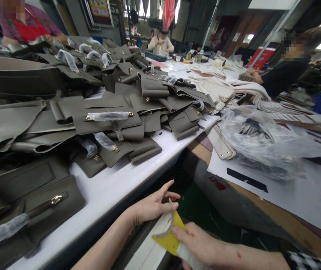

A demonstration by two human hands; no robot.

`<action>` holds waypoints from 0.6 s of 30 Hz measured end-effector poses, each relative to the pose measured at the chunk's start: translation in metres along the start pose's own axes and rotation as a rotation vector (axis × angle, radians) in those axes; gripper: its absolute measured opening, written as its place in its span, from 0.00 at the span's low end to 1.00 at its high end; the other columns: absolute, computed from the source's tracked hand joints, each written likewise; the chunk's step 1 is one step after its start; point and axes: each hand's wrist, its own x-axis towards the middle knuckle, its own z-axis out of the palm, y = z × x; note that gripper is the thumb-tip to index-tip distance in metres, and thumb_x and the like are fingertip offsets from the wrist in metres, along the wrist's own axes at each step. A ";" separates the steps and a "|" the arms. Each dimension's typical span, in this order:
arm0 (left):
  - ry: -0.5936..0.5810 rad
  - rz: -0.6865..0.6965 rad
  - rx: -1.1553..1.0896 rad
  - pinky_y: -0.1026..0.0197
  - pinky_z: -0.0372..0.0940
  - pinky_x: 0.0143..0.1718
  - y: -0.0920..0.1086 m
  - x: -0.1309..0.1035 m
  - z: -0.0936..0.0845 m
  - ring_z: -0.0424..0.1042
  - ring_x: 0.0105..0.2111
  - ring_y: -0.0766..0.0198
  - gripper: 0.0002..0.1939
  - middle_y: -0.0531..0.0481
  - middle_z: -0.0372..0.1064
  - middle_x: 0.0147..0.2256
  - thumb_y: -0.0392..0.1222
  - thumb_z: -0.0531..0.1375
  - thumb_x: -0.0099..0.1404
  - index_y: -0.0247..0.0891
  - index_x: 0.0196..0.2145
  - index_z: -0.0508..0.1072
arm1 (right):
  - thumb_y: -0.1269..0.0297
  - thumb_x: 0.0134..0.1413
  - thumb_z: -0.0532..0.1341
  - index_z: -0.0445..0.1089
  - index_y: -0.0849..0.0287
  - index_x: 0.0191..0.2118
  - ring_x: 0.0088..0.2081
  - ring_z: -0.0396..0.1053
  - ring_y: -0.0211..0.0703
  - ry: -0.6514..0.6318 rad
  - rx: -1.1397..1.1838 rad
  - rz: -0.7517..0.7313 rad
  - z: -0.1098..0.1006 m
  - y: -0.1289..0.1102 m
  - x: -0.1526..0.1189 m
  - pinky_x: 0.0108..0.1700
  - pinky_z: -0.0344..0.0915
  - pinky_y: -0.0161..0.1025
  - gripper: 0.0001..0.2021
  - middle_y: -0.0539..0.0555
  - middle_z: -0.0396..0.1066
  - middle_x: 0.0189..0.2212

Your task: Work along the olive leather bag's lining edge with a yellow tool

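The left hand [152, 205] pinches a pale strip [168, 225] half-peeled off the yellow card [171, 240], which the right hand [198, 242] grips just below; stacked olive leather pieces [107, 123] wait above.

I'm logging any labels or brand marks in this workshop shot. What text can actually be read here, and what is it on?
No text is legible.
Red marks on the dark panel under the table: too blurred to read.
Framed poster on the back wall: too small to read.
Red sign at the far right: blurred.
Yellow card held by the left hand and right hand: no print visible.
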 end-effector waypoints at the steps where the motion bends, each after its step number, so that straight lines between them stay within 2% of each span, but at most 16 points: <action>1: 0.054 -0.010 0.015 0.50 0.58 0.59 0.000 -0.007 0.000 0.62 0.59 0.52 0.48 0.37 0.59 0.62 0.53 0.63 0.61 0.38 0.69 0.42 | 0.56 0.70 0.41 0.63 0.61 0.29 0.10 0.57 0.33 0.037 0.022 0.009 0.006 0.000 0.001 0.12 0.52 0.26 0.23 0.49 0.64 0.12; 5: 0.267 -0.038 0.181 0.53 0.56 0.61 -0.007 -0.030 0.002 0.63 0.59 0.54 0.33 0.43 0.63 0.61 0.59 0.56 0.66 0.38 0.63 0.61 | 0.54 0.70 0.38 0.64 0.62 0.25 0.10 0.57 0.33 0.065 0.150 -0.026 0.030 0.006 0.010 0.13 0.51 0.27 0.28 0.51 0.63 0.11; 7: 0.328 -0.054 0.281 0.53 0.55 0.62 -0.012 -0.038 0.007 0.64 0.58 0.54 0.31 0.44 0.66 0.59 0.60 0.54 0.67 0.37 0.60 0.66 | 0.52 0.70 0.37 0.65 0.62 0.24 0.10 0.57 0.34 0.037 0.188 -0.054 0.037 0.013 0.013 0.13 0.50 0.28 0.31 0.52 0.62 0.10; 9: 0.374 -0.064 0.333 0.53 0.56 0.61 -0.015 -0.044 0.015 0.66 0.56 0.53 0.31 0.45 0.68 0.58 0.61 0.52 0.68 0.37 0.58 0.69 | 0.45 0.67 0.40 0.66 0.63 0.23 0.12 0.58 0.35 -0.023 0.205 -0.109 0.039 0.024 0.010 0.14 0.51 0.29 0.33 0.52 0.62 0.11; 11: 0.422 -0.056 0.364 0.54 0.57 0.61 -0.017 -0.049 0.024 0.67 0.56 0.53 0.30 0.46 0.70 0.56 0.61 0.50 0.69 0.37 0.57 0.70 | 0.33 0.58 0.48 0.69 0.63 0.24 0.16 0.61 0.35 -0.078 0.209 -0.250 0.036 0.038 0.002 0.17 0.54 0.30 0.34 0.53 0.65 0.16; 13: 0.452 -0.034 0.388 0.55 0.57 0.60 -0.018 -0.052 0.031 0.68 0.55 0.53 0.30 0.47 0.71 0.55 0.61 0.49 0.69 0.39 0.57 0.71 | 0.26 0.46 0.53 0.71 0.64 0.26 0.18 0.60 0.35 -0.084 0.173 -0.413 0.027 0.051 -0.009 0.19 0.53 0.31 0.38 0.52 0.65 0.17; 15: 0.452 -0.019 0.392 0.55 0.58 0.60 -0.018 -0.054 0.038 0.69 0.54 0.53 0.29 0.49 0.72 0.54 0.61 0.49 0.69 0.40 0.56 0.71 | 0.25 0.45 0.54 0.72 0.64 0.30 0.18 0.56 0.33 0.016 0.177 -0.526 0.014 0.059 -0.018 0.20 0.51 0.33 0.38 0.49 0.61 0.17; 18: 0.454 -0.042 0.381 0.54 0.60 0.58 -0.018 -0.054 0.043 0.69 0.54 0.53 0.28 0.51 0.74 0.52 0.60 0.47 0.70 0.43 0.56 0.71 | 0.30 0.50 0.56 0.72 0.62 0.37 0.18 0.51 0.32 0.302 0.338 -0.607 -0.004 0.054 -0.017 0.21 0.50 0.33 0.33 0.44 0.56 0.17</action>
